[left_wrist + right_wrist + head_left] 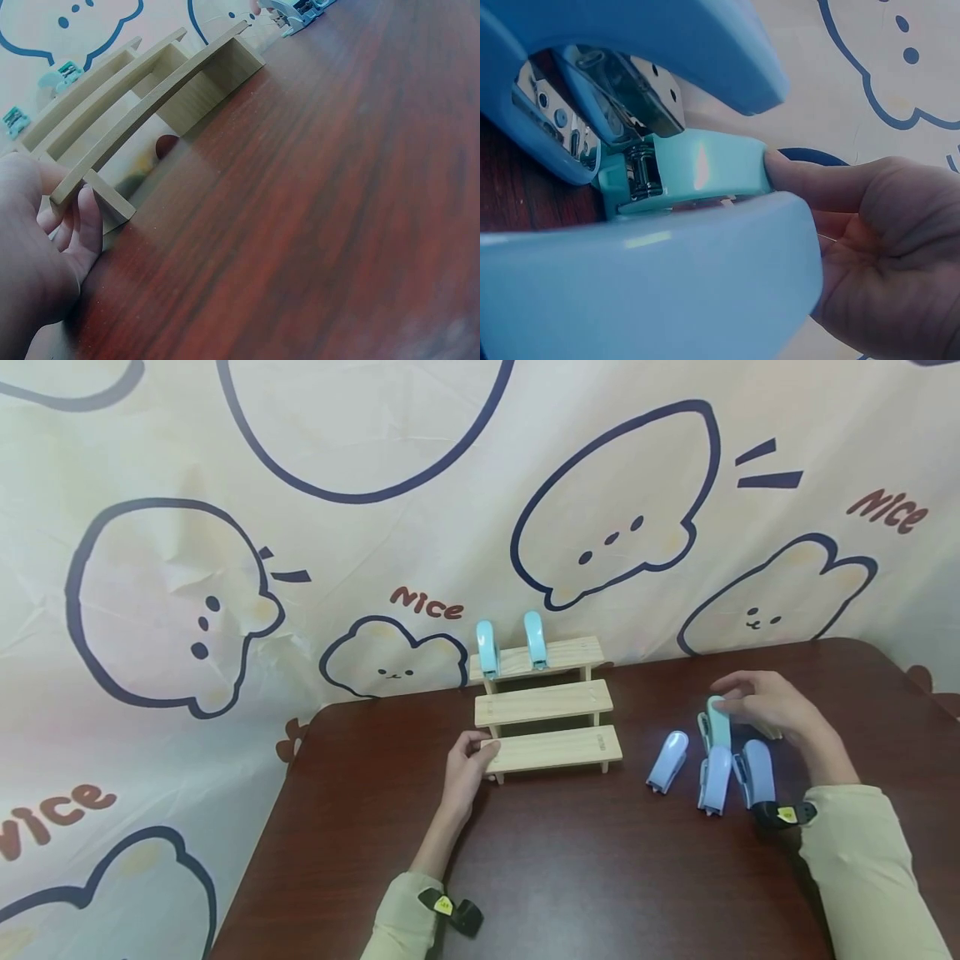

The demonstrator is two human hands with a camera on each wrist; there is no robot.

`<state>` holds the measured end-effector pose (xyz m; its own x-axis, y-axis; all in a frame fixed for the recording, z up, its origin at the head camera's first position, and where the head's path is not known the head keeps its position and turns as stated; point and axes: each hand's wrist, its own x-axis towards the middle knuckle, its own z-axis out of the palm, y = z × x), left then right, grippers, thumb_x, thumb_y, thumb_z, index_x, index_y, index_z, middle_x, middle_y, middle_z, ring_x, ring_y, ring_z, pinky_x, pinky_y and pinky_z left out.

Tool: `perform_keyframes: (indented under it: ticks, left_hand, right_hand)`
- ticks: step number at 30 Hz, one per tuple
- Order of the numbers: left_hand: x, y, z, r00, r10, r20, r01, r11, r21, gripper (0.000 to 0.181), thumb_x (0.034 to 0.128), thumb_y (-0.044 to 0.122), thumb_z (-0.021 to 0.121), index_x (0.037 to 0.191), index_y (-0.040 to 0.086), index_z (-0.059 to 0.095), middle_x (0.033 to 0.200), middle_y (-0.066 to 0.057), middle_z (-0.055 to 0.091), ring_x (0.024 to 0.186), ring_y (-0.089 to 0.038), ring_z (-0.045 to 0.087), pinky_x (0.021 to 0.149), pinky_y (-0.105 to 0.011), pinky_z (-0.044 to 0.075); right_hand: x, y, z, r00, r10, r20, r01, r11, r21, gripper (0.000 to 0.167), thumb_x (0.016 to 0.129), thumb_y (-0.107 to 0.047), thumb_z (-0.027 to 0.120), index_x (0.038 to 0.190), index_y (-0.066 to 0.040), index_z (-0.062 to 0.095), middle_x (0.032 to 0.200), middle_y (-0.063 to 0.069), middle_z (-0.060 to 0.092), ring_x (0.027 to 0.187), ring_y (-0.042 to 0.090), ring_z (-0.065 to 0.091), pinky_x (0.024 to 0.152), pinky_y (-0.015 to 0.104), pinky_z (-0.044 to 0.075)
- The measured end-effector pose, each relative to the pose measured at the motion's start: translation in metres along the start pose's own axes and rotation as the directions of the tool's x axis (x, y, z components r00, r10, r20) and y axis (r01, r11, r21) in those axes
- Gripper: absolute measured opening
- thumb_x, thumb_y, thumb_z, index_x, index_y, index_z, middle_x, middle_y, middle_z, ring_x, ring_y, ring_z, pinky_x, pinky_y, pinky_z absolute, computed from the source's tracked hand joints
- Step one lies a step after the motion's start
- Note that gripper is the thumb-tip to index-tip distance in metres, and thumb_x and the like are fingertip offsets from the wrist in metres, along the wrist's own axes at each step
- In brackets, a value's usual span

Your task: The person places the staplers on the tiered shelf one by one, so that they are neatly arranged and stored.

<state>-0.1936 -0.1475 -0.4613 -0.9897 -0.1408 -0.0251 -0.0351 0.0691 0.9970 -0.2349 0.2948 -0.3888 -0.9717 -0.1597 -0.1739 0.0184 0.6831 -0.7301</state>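
My left hand [467,768] grips the left end of the lowest step of a three-step wooden rack [555,750], thumb on top and fingers beneath. Two light-blue staplers [536,642] stand apart on the top step; the lower steps are bare. My right hand [776,706] pinches the far end of a mint-green stapler [718,723] on the table. In the right wrist view the thumb touches that stapler's [712,166] end, while the other fingers are partly hidden behind a blue stapler [652,289]. Several blue staplers [716,781] lie close in front of it.
One blue stapler [667,762] lies between the rack and the group. A pale object [768,729] shows partly under my right hand. Behind the dark wooden table [585,868] hangs a printed cloth [375,552], close to the rack's back.
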Motion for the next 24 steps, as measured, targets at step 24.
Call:
perform_keyframes:
  ticks: [24]
  left_hand:
    - [0.000, 0.001, 0.001, 1.000, -0.005, -0.005, 0.005, 1.000, -0.025, 0.026, 0.0965, 0.014, 0.069, 0.115, -0.003, 0.062, 0.096, -0.005, 0.057, 0.071, -0.013, 0.057, 0.057, -0.024, 0.053]
  right_hand:
    - [0.005, -0.002, 0.008, 0.999, -0.045, 0.004, 0.045, 0.999, -0.018, 0.060, 0.099, -0.028, 0.071, 0.140, 0.011, 0.049, 0.130, 0.037, 0.056, 0.111, 0.047, 0.060, 0.087, 0.060, 0.055]
